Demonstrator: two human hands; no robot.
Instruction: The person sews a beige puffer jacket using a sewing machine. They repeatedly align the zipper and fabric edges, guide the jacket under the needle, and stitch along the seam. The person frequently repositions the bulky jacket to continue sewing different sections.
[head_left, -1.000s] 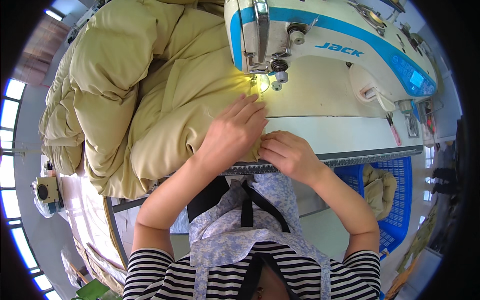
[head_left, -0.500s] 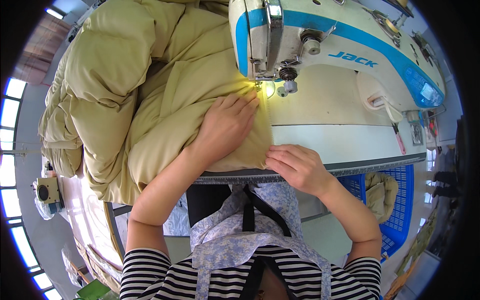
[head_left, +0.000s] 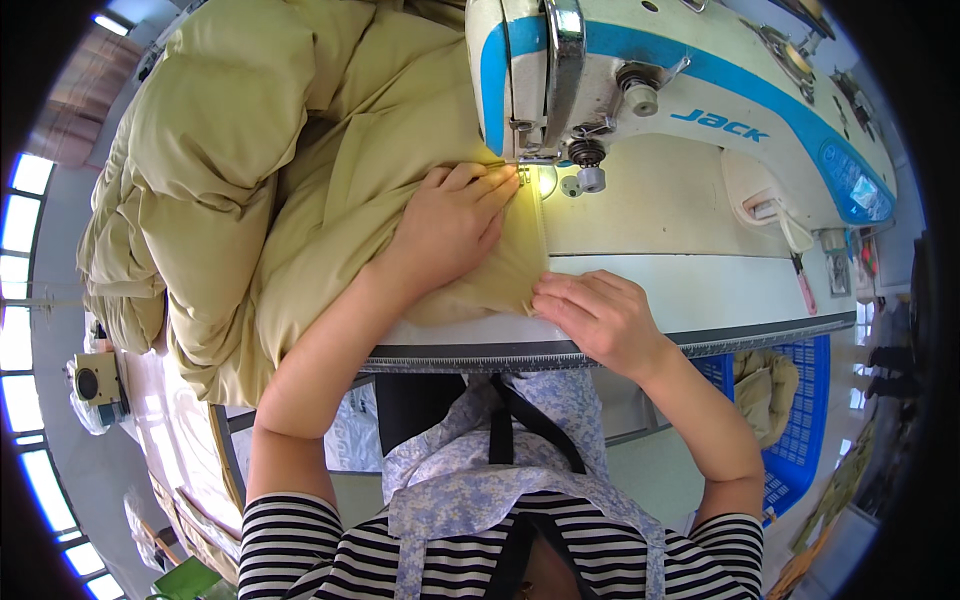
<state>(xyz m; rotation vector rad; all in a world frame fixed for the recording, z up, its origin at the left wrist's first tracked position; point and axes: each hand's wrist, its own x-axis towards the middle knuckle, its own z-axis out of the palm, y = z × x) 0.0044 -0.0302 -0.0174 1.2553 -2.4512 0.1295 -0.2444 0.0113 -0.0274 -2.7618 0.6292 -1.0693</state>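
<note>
A puffy khaki padded garment (head_left: 215, 190) lies bunched on the left and flattens out towards the sewing machine (head_left: 630, 60). Along its right edge runs a toothed strip that looks like zipper tape (head_left: 543, 225), passing beneath the presser foot (head_left: 523, 172). My left hand (head_left: 450, 225) rests on the cloth, fingertips extended right beside the lit foot. Closer to the table's front edge, my right hand (head_left: 600, 315) pinches the garment's near corner between thumb and fingers.
A ruler strip (head_left: 480, 357) borders the front of the white table. A pink-handled tool (head_left: 804, 285) lies at the right. Below stands a blue basket (head_left: 800, 420) with khaki cloth inside. Another machine (head_left: 95, 385) is visible at the far left.
The garment's near edge has moved away from me, baring white tabletop behind the ruler strip. My right hand has shifted slightly forward with the corner; my left fingertips have moved nearer the foot.
</note>
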